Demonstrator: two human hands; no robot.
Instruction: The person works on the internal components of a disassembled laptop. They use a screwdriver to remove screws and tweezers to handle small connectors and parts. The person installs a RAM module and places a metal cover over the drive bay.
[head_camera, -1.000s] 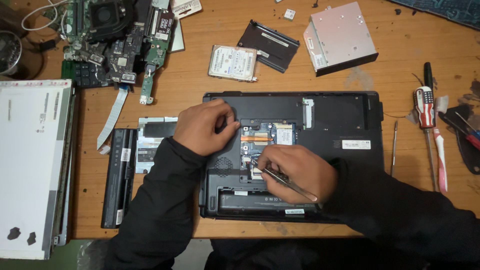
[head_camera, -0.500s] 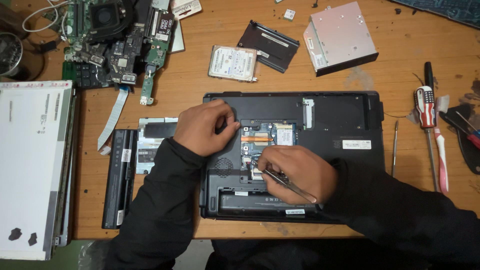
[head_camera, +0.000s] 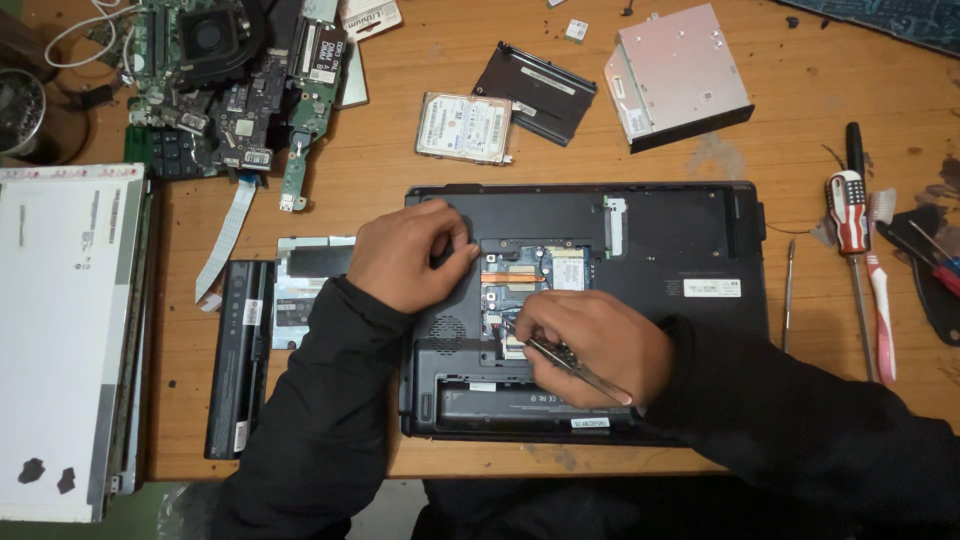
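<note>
We have a single view, from the camera worn on the head, looking almost straight down onto the desk (head_camera: 800, 120). It sits close enough that our own dark sleeves enter from the bottom edge and the hands fall near the middle of the frame, over the opened black laptop base (head_camera: 680, 240). The near edge of the desk runs along the bottom, with a strip of floor below it; the far side is cut off at the top. At the left the frame takes in the white display panel (head_camera: 60, 330), at the right the screwdrivers (head_camera: 850, 220). No second view overlaps it.
</note>
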